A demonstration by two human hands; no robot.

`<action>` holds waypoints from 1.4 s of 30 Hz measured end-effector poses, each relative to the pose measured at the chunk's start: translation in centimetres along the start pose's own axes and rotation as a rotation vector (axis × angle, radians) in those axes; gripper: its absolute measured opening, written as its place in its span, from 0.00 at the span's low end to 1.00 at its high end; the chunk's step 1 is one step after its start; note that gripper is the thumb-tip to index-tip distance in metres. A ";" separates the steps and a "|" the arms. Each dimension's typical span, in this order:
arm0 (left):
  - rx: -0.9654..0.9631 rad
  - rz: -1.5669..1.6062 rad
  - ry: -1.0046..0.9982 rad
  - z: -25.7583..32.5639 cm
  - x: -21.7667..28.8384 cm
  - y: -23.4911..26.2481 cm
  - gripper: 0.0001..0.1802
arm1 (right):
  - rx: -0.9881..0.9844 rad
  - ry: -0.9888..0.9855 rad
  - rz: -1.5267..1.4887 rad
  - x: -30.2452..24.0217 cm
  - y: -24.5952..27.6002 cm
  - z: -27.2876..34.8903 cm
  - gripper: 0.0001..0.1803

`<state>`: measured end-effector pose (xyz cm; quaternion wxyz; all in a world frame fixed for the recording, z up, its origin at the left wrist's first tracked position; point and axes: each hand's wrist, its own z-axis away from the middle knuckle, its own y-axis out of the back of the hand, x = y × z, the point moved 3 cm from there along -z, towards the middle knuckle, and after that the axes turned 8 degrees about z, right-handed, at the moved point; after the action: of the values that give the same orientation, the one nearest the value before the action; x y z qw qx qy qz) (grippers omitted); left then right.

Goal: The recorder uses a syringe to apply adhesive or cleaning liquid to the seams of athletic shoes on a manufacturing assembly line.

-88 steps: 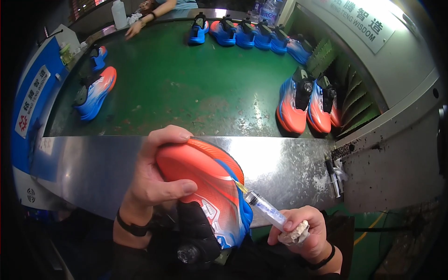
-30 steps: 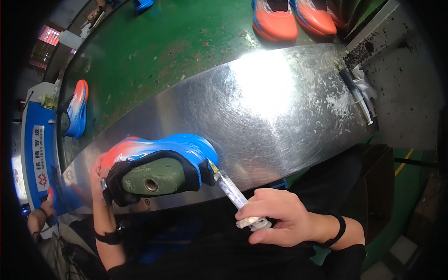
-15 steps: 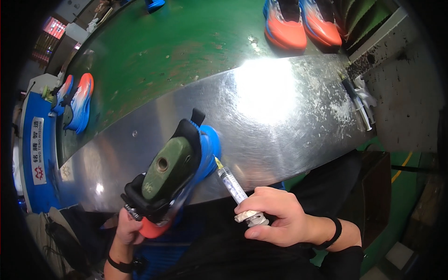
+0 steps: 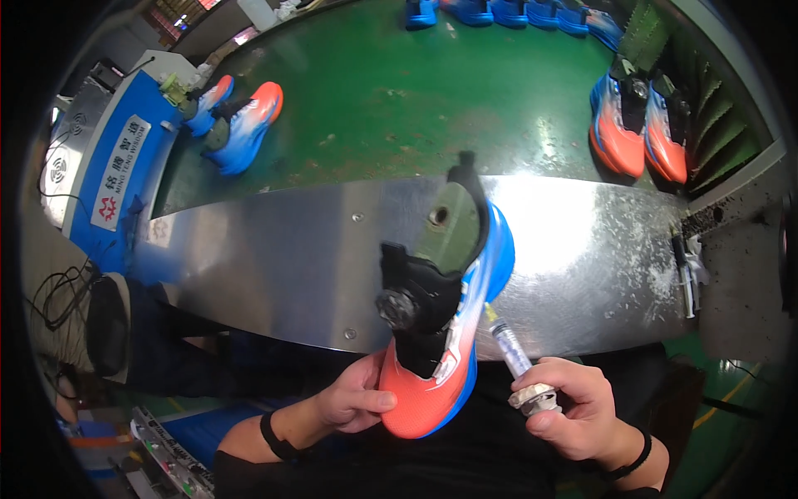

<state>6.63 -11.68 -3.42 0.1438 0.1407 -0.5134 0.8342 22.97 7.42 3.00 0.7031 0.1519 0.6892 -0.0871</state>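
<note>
My left hand (image 4: pixel 353 399) grips an orange, white and blue sneaker (image 4: pixel 422 397) by its toe, thumb on top and fingers out of sight beneath. The toe points toward me, while the heel is over the metal sheet. A green shoe last (image 4: pixel 453 231) fills the sneaker's opening, with the black tongue folded forward. In my right hand (image 4: pixel 578 412) is a syringe (image 4: pixel 510 353) with a yellow tip, its back end wrapped in crumpled whitish material. That tip is at the sneaker's side near the sole edge; whether it touches, I cannot tell.
A shiny metal sheet (image 4: pixel 283 258) borders the green belt (image 4: pixel 374 108). Two sneakers stand on the belt at left (image 4: pixel 249 129), two more at right (image 4: pixel 618 137). Several blue shoes (image 4: pixel 507 12) line the far end. Another syringe (image 4: pixel 685 279) lies at the sheet's right edge.
The sneaker has turned, showing more of its side and toe. My left thumb is now on top of the toe. The view has shifted, and the syringe tip stays by the sneaker's side.
</note>
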 end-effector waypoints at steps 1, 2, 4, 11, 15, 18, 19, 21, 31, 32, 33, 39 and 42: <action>-0.038 0.048 0.055 -0.1 -0.2 -0.2 0.43 | 0.000 -0.037 0.027 -0.2 0.1 0.1 0.16; -0.079 0.098 0.115 -0.4 -0.6 -0.4 0.43 | -0.026 -0.018 0.029 -0.5 0.0 0.3 0.18; -0.104 0.127 0.141 -0.8 -1.1 -0.7 0.41 | -0.105 -0.035 0.064 -1.4 0.5 0.9 0.18; -0.164 0.301 0.277 -2.6 -3.0 -1.7 0.39 | -0.146 0.050 0.098 -3.8 1.8 3.6 0.17; -0.157 0.254 0.271 -3.9 -4.0 -2.0 0.35 | -0.107 0.081 0.091 -4.6 2.2 5.1 0.18; -0.225 0.314 0.311 -5.0 -4.7 -2.6 0.31 | -0.018 0.142 0.205 -5.7 2.8 6.7 0.18; -0.245 0.282 0.321 -5.4 -4.8 -2.8 0.29 | -0.019 0.121 0.201 -5.9 3.0 7.1 0.17; -0.275 0.249 0.338 -6.4 -5.2 -3.3 0.27 | -0.006 0.130 0.221 -6.1 3.4 7.9 0.17; -0.422 0.142 0.325 -10.9 -6.5 -6.2 0.20 | 0.110 0.146 0.359 -5.0 4.5 10.0 0.21; -0.414 0.135 0.313 -11.2 -6.6 -6.4 0.21 | 0.115 0.143 0.362 -4.9 4.6 10.1 0.21; -0.415 0.135 0.320 -11.4 -6.7 -6.5 0.21 | 0.112 0.149 0.403 -4.9 4.6 10.0 0.21; -0.379 0.175 0.286 -12.3 -7.0 -7.2 0.21 | 0.124 0.205 0.602 -4.8 4.1 9.2 0.20; -0.397 0.180 0.254 -12.6 -7.1 -7.6 0.21 | 0.149 0.224 0.669 -4.7 3.9 8.7 0.19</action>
<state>14.95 2.24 -5.39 0.1570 -0.0425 -0.6554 0.7376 32.34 7.77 8.10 0.5997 0.4286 0.6659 0.1152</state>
